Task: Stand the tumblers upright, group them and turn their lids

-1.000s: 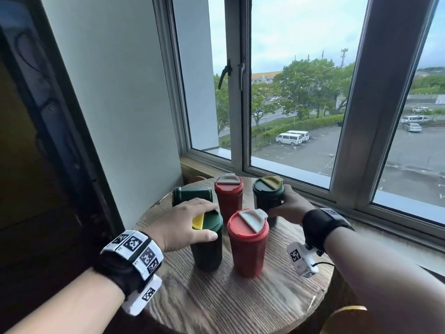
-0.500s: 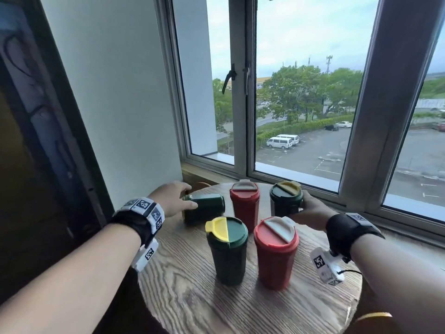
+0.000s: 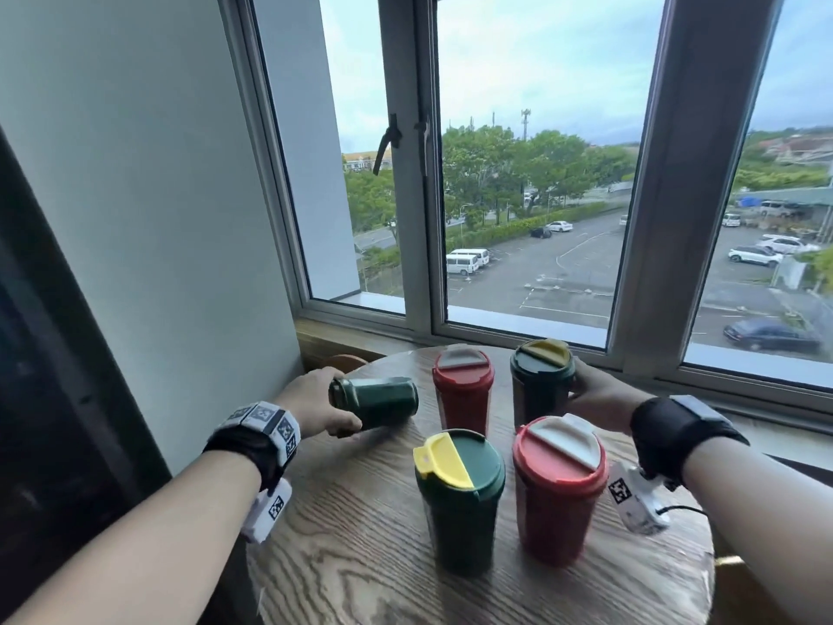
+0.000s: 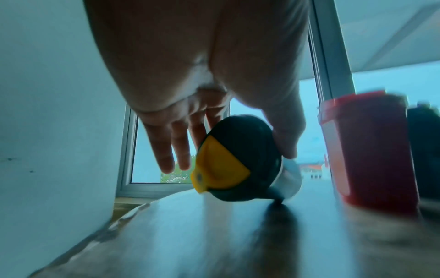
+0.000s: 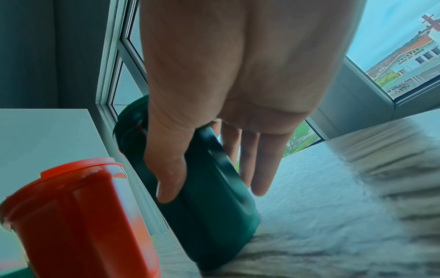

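Round wooden table (image 3: 351,557) by a window (image 3: 532,173), five lidded tumblers on it. Four stand upright: red tumbler w/ white flap (image 3: 559,489) front right, green tumbler w/ yellow flap (image 3: 457,498) front left, just beside it; back red tumbler (image 3: 463,390) & back green tumbler (image 3: 542,381) behind them, nearer the glass.

Fifth one, the tipped green tumbler (image 3: 376,401), lies on its side at the table's left edge, lid end toward the wall, base toward the back red tumbler, close but apart. Left wrist view: its yellow-flapped lid (image 4: 221,169) faces the cam, a bit blurred.

Left hand (image 3: 311,406) grips the tipped green tumbler near the lid, thumb (image 4: 285,143) on one side, fingers (image 4: 166,150) reaching down the other side, mostly straight; the two outer fingers look clear of the lid.

Right hand (image 3: 599,399) holds the back green tumbler from the right side: thumb (image 5: 170,180) pressed on the body below the lid rim, fingers wrapping behind, two hanging straight. That tumbler's base is on the table in the head view; looks tilted in the right wrist view, prob. cam angle, can't tell.
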